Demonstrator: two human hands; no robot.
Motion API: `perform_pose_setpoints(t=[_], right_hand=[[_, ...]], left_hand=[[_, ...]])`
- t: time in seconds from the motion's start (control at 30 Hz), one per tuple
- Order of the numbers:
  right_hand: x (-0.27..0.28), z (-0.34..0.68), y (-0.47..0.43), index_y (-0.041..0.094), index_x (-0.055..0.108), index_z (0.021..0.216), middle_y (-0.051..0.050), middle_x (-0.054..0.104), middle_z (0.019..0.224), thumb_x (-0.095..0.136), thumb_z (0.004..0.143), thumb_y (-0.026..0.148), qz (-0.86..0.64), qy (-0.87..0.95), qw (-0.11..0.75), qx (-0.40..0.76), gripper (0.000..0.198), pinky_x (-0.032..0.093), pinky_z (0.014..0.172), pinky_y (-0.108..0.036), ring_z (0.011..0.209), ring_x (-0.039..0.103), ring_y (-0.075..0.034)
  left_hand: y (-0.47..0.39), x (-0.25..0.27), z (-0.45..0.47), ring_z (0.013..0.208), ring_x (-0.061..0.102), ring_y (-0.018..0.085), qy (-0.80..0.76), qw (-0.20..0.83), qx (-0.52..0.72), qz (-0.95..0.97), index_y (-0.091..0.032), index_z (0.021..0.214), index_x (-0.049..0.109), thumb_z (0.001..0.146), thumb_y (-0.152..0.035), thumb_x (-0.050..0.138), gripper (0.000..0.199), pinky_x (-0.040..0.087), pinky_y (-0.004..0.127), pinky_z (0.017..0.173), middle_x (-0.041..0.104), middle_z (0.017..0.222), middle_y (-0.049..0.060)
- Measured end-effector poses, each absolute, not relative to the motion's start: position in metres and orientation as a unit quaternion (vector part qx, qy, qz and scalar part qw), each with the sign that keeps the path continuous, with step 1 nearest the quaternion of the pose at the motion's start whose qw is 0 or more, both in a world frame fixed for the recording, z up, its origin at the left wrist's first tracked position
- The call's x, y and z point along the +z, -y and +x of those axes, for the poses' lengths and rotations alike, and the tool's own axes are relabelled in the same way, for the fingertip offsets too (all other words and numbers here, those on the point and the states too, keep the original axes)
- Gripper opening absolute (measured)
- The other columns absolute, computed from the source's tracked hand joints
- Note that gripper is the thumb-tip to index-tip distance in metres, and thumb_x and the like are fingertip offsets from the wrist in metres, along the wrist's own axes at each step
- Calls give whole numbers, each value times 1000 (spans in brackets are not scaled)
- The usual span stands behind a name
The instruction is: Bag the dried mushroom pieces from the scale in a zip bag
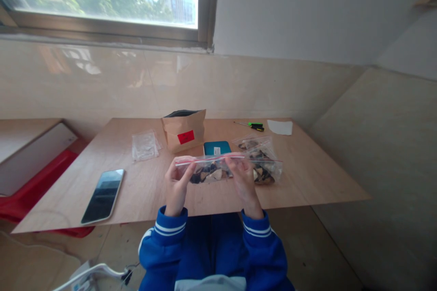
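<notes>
A clear zip-lock bag (213,173) with a red-striped seal hangs between my hands above the near part of the table. Dark and tan dried pieces, perhaps sliced mushrooms, lie in its lower part. My left hand (178,182) pinches the seal at its left end. Farther right along the same seal, the thumb and fingers of my right hand (241,177) are closed on it. Just beyond the bag is a teal box or scale (217,147) with a white label, its near edge hidden. More filled zip-lock bags (264,170) lie to the right, partly behind my right hand.
An opened brown paper pouch (184,129) with a red label stands at the back. Flat clear bags (145,145) and a phone (103,195) lie to the left. Screwdrivers (254,125) and white paper (280,127) are at the back right of the wooden table (314,177).
</notes>
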State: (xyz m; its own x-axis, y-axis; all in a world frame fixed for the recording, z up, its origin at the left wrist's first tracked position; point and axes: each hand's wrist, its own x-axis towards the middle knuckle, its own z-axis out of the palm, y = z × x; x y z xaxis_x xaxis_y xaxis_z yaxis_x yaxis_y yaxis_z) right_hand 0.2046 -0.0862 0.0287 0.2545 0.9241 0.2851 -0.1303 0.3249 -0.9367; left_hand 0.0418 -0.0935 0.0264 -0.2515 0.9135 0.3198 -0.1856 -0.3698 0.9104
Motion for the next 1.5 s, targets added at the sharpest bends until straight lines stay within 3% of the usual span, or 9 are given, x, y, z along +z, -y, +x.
perform_pose_setpoints(t=[0.27,0.53,0.7,1.07,1.23,1.5], right_hand=[[35,205,91,23,69,72,-1,68,70,68,82,34,-425,503,670,343,15,53,77,-35,72,64,-18],[39,204,93,21,73,82,-3,74,80,71,80,37,-421,505,658,368,16,56,78,-33,78,69,-19],[42,204,96,20,73,76,-5,75,75,62,86,41,-426,522,660,332,26,58,74,-33,74,71,-19],[45,201,101,21,71,75,-2,75,70,61,88,36,-453,525,681,235,22,57,66,-30,67,70,-18],[43,197,99,20,70,76,-4,74,71,60,88,42,-456,502,686,264,27,57,67,-32,67,70,-19],[47,198,96,22,69,88,-2,73,82,70,81,40,-390,523,658,376,19,56,72,-27,73,68,-15]], left_hand=[[96,27,40,66,64,13,-422,387,692,440,-18,76,64,74,-32,75,18,51,23,62,69,70,-1],[95,34,42,74,66,14,-409,400,695,435,-16,80,65,76,-35,72,21,53,25,69,70,76,1],[95,34,39,76,66,14,-404,401,697,437,-17,81,67,77,-34,72,18,53,24,72,71,79,0],[102,42,39,66,65,12,-435,347,681,476,-16,77,67,77,-34,72,18,51,22,63,69,71,-1],[104,45,42,65,64,11,-433,327,703,460,-18,79,65,79,-32,70,16,50,21,63,68,71,-2],[100,40,38,83,67,15,-391,405,672,481,-18,93,69,76,-31,74,21,54,24,74,71,90,2]])
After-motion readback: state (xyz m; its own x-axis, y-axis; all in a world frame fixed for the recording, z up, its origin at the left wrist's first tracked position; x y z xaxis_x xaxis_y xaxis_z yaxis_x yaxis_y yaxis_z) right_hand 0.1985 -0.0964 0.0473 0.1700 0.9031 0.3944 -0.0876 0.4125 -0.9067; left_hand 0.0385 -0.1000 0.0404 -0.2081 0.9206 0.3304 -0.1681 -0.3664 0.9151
